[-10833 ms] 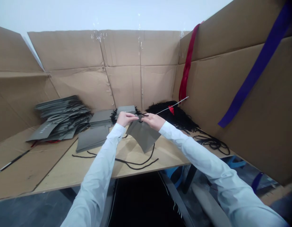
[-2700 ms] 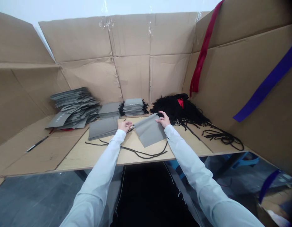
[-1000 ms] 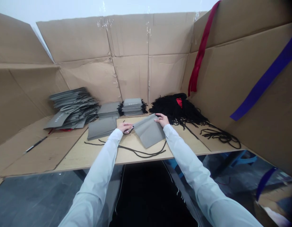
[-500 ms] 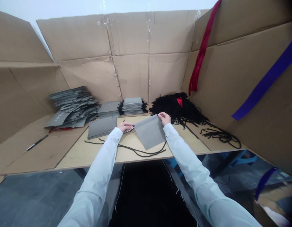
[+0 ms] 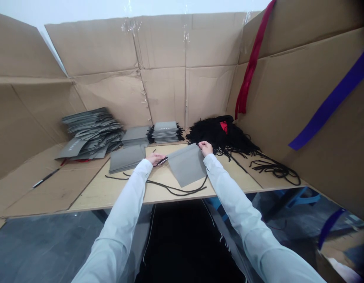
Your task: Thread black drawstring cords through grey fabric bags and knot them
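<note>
Grey pouch point(image 5: 188, 166) slants down beside right fingers point(image 5: 202, 145).

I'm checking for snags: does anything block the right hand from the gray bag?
Nothing visible blocks it; only a thin white tip shows between the right hand and the upper corner of the gray bag.

Flat grey pouch point(image 5: 187, 166), plain-faced, mid-view, tilted — one corner pointing down — black cord point(image 5: 162, 160) at its left corner

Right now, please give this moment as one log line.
left hand: dark cord | right hand: grey pouch, corner | cord pile: beyond right hand
</note>
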Demonstrator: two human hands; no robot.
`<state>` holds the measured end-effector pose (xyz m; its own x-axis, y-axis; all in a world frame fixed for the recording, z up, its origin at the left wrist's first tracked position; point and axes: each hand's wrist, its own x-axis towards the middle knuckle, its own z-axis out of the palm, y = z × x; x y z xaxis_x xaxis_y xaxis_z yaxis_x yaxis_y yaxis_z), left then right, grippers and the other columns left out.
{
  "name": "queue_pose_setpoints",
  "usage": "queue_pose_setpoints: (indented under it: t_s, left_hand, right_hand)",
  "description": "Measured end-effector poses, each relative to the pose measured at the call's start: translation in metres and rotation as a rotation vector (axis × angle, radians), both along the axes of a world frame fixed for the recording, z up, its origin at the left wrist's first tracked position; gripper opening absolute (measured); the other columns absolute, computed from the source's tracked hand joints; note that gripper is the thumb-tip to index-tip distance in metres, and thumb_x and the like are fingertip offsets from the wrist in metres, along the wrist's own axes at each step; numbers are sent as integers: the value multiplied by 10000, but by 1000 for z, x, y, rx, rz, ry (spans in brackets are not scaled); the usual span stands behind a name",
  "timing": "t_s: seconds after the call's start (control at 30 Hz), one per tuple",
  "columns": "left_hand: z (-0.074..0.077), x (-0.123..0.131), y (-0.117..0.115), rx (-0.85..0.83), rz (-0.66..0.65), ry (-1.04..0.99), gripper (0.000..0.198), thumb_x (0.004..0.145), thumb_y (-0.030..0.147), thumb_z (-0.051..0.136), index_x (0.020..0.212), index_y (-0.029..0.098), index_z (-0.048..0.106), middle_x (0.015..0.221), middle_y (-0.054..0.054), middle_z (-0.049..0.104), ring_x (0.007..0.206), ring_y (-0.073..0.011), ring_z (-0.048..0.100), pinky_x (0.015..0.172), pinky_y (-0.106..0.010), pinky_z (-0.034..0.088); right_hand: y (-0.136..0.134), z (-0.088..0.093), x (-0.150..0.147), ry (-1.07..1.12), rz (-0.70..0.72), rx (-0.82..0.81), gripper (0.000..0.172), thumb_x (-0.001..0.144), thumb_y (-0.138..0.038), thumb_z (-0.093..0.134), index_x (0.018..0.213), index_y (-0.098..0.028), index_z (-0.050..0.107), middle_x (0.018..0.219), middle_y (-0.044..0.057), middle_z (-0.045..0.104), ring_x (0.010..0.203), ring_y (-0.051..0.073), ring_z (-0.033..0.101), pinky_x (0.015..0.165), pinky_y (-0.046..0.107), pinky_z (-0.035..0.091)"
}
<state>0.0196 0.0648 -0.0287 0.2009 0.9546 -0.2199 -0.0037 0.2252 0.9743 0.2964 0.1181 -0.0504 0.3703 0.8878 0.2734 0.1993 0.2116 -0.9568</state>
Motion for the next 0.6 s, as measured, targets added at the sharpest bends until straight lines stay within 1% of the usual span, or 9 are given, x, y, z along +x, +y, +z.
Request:
queue_pose_setpoints:
  t_s: [0.07, 0.13, 0.27, 0.33, 0.4, 0.47, 0.53, 0.6]
  left_hand:
    - [1, 1, -2, -7, -17, 3, 231, 509, 183, 695, 714, 93, 639, 618, -54, 633, 526, -112, 550, 525, -229, 418]
    - [2, 3, -4, -2, -41, 1, 261, 489, 174, 706, 726, 89, 635, 619, -53, 632, 517, -103, 545, 517, -220, 415]
    - [5, 4, -7, 45, -90, 35, 434, 333, 74, 745, 747, 100, 617, 644, -30, 638, 554, -99, 555, 529, -203, 422]
    - [5, 4, -7, 88, -98, 71, 490, 294, 51, 746, 761, 110, 610, 662, -19, 642, 601, -106, 564, 557, -204, 432]
    - [6, 3, -7, 125, -87, 96, 507, 304, 75, 750, 788, 115, 606, 689, -25, 647, 622, -110, 566, 571, -213, 439]
    - [6, 3, -6, 159, -52, 92, 490, 345, 136, 754, 810, 110, 605, 736, -47, 650, 598, -106, 561, 571, -226, 444]
    - [5, 3, -5, 198, 0, 83, 452, 394, 199, 747, 813, 98, 608, 776, -73, 649, 561, -100, 554, 579, -238, 448]
    - [5, 5, -4, 241, 59, 105, 404, 436, 238, 732, 793, 87, 618, 765, -87, 650, 537, -99, 551, 592, -246, 452]
  right_hand:
    - [2, -2, 1, 1, -14, -10, 140, 565, -273, 508, 630, -167, 573, 542, -11, 575, 561, 125, 520, 596, 233, 398]
    - [6, -4, 2, 8, -25, -13, 153, 555, -283, 510, 621, -166, 581, 536, -9, 576, 565, 129, 522, 591, 239, 401]
    - [14, -11, 5, 45, -46, -18, 174, 540, -303, 512, 610, -165, 591, 522, -8, 571, 551, 131, 520, 570, 248, 408]
    - [17, -13, 6, 75, -46, -15, 180, 534, -305, 512, 611, -164, 595, 514, -9, 566, 531, 128, 518, 553, 248, 410]
    - [18, -15, 6, 103, -48, -10, 185, 532, -305, 510, 613, -164, 598, 507, -11, 562, 513, 125, 514, 538, 247, 412]
    - [18, -15, 6, 129, -58, -12, 185, 529, -304, 510, 611, -163, 598, 502, -13, 559, 501, 120, 509, 528, 243, 413]
    - [18, -15, 7, 143, -67, -14, 184, 527, -301, 511, 609, -160, 596, 494, -17, 552, 491, 115, 503, 520, 237, 411]
    - [17, -15, 7, 140, -66, -4, 184, 529, -300, 509, 609, -157, 593, 483, -23, 542, 483, 108, 494, 512, 231, 408]
